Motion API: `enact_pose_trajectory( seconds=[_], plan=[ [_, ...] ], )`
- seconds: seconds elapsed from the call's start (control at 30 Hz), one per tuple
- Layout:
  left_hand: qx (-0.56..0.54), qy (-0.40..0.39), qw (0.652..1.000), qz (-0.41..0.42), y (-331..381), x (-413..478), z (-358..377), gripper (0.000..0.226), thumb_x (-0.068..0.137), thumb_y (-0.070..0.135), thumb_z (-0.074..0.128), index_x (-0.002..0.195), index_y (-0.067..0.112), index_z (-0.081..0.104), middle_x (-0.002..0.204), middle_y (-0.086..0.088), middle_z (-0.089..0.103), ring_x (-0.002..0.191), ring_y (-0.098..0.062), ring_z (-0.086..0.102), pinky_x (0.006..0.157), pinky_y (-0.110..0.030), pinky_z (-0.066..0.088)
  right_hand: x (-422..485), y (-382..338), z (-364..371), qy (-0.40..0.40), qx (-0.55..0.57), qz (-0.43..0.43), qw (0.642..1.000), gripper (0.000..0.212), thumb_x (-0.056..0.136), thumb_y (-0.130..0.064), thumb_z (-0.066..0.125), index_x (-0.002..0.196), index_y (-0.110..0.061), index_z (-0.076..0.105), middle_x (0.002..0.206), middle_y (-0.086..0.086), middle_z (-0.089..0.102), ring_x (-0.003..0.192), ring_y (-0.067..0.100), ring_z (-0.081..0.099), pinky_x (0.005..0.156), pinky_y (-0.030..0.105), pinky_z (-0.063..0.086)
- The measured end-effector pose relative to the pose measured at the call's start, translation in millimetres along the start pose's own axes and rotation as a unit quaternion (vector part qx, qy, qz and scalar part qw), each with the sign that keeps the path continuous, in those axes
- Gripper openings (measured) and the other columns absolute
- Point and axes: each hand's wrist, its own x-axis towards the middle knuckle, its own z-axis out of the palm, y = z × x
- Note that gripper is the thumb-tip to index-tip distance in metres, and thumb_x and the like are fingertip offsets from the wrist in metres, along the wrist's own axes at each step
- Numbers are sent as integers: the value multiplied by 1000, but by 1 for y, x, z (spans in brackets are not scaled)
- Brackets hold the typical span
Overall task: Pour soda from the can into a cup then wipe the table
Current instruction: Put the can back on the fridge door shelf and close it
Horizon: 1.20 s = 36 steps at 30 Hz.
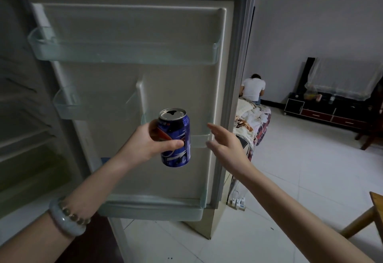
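My left hand (145, 144) grips a blue soda can (176, 138) upright in front of the open fridge door (128, 88). The can's top shows an open mouth. My right hand (226, 146) hovers just right of the can with its fingers straight, close to the door's right edge and holding nothing. No cup and no cloth are in view.
The fridge door's clear shelves (124, 53) hold nothing. The fridge interior (20, 117) is at the left. A wooden table corner (376, 204) shows at the lower right. A power strip (238, 201) lies on the white tile floor. A person (253, 88) sits beyond a covered sofa (252, 123).
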Motion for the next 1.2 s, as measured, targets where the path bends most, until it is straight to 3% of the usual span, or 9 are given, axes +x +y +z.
enact_pose_trajectory(
  seconds=[0.17,0.23,0.33,0.5,0.6,0.8,0.93,1.07,1.2],
  plan=[
    [30,-12,999,16,37,22,-16,57,48,45,83,99,26,67,95,10,74,89,-5,69,71,-15,52,5,-45,-9,-4,-11,-36,999,46,85,-10,55,130,-18,53,132,0,56,120,16,52,101,36,44],
    [39,-5,999,23,46,31,-20,60,46,48,82,100,26,67,94,10,74,89,-6,69,75,-18,52,10,-58,-11,-24,21,-46,998,43,86,-5,53,127,-15,56,123,-3,61,115,8,56,96,25,46],
    [58,10,998,23,52,44,-20,67,44,52,82,103,24,67,95,6,74,92,-10,69,82,-29,54,18,-67,-10,-79,80,-65,991,42,85,9,48,113,-20,60,95,-15,67,89,-11,63,75,6,46],
    [31,17,999,-29,44,65,-22,67,43,41,87,103,21,67,95,1,74,93,-14,70,83,-34,57,39,-60,-6,-83,91,-63,990,49,84,12,45,116,-24,55,95,-17,64,85,-13,62,74,6,47],
    [30,29,998,-56,33,73,-18,60,48,32,89,102,17,67,97,-2,73,95,-17,69,88,-38,55,49,-50,-3,-97,80,-46,991,49,83,14,44,121,-15,56,98,-11,65,84,-13,62,72,4,46],
    [34,73,995,-66,6,79,-6,43,58,24,89,92,25,62,94,3,70,91,-14,67,81,-31,56,64,-30,1,-122,52,-15,991,47,84,16,43,124,-4,57,109,5,65,101,14,62,93,26,49],
    [59,71,993,-74,-2,81,-6,39,59,23,89,86,26,61,90,5,69,86,-13,66,78,-30,56,71,-32,1,-154,-14,-20,988,47,81,16,43,119,-6,62,106,10,68,100,20,64,88,25,51],
    [69,65,992,-84,-6,82,-9,38,59,23,89,85,26,62,90,4,70,84,-12,66,76,-30,55,75,-34,5,-163,-69,-11,984,45,80,14,42,115,-4,63,110,18,67,107,32,61,97,48,46],
    [83,65,991,-87,-11,82,-8,42,58,21,89,89,26,62,92,2,69,85,-12,66,78,-28,55,76,-34,9,-167,-102,0,981,41,81,8,42,114,-2,64,110,18,67,106,33,61,96,50,46]
  ],
)
